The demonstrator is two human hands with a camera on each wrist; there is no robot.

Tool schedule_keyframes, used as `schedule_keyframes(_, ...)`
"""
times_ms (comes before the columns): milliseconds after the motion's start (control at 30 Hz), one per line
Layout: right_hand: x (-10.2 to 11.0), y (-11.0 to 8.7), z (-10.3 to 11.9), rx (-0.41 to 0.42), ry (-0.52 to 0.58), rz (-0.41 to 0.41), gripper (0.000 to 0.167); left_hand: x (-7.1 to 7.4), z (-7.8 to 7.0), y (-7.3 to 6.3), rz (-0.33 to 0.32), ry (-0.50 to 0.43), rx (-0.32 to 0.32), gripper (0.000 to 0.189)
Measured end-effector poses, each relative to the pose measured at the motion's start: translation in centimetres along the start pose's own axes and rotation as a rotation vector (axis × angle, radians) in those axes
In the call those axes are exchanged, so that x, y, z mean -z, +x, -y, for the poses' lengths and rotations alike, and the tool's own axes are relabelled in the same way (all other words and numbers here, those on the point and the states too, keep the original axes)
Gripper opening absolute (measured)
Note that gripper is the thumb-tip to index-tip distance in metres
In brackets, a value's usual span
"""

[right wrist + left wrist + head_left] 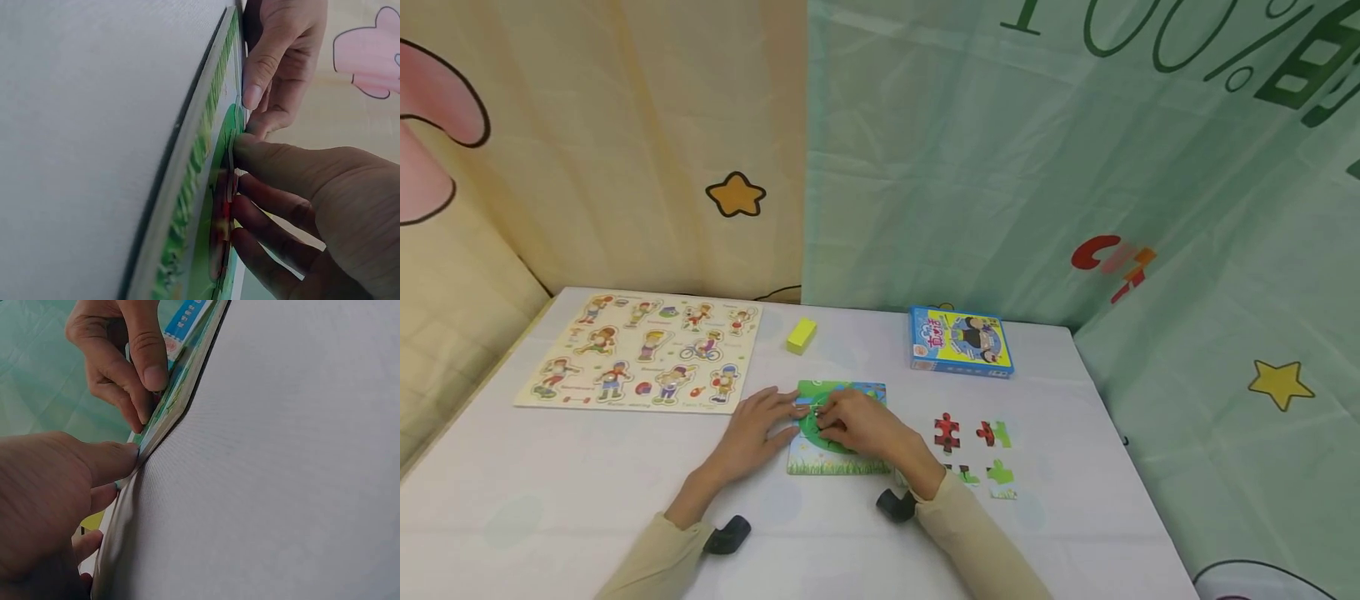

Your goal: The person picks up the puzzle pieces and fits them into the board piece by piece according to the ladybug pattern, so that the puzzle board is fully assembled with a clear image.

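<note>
A square puzzle board [838,467] with a grass border and a green round area lies flat on the white table. My left hand [756,429] rests at the board's left side, fingers stretched out and thumb against its edge. Over the middle of the board, my right hand [865,421] pinches a puzzle piece [232,150] between thumb and fingers. That piece sits at the board's surface, mostly hidden by the fingers. To the right of the board lie several loose jigsaw pieces, among them a red one [947,435] and a green one [1002,473].
A wooden board with figures of children [632,354] lies at the back left. Behind the puzzle are a yellow block [801,336] and a blue-and-yellow box [962,342]. Printed curtains [910,167] hang behind the table [587,500].
</note>
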State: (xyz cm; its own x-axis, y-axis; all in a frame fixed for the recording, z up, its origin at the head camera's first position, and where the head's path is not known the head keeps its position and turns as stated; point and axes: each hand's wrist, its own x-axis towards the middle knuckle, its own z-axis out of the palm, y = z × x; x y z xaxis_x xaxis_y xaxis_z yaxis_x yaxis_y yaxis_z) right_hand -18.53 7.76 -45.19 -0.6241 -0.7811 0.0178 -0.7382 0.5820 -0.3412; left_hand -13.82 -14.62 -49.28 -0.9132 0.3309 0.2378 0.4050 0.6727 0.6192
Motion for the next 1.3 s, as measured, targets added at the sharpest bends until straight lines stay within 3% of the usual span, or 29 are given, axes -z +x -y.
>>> schedule_keyframes(433, -0.1, -0.2, -0.7, -0.036, 0.046, 0.021, 0.027, 0.0, 0.0, 0.2, 0.002, -0.001, -0.008, 0.031)
schedule_keyframes(667, 0.7, -1.2, -1.3, -0.009, 0.107, 0.015, 0.029, -0.1, 0.2, 0.1, -0.005, -0.007, -0.026, 0.031)
schedule_keyframes(1067, 2.7, -4.7, -2.9, -0.004, 0.161, -0.072, 0.027, 0.1, 0.2, 0.1, -0.007, -0.002, -0.020, 0.031)
schedule_keyframes(1300, 3.7, -8.0, -4.1, -0.062, 0.139, -0.093, 0.029, -0.1, -0.1, 0.1, 0.008, -0.018, 0.009, 0.032)
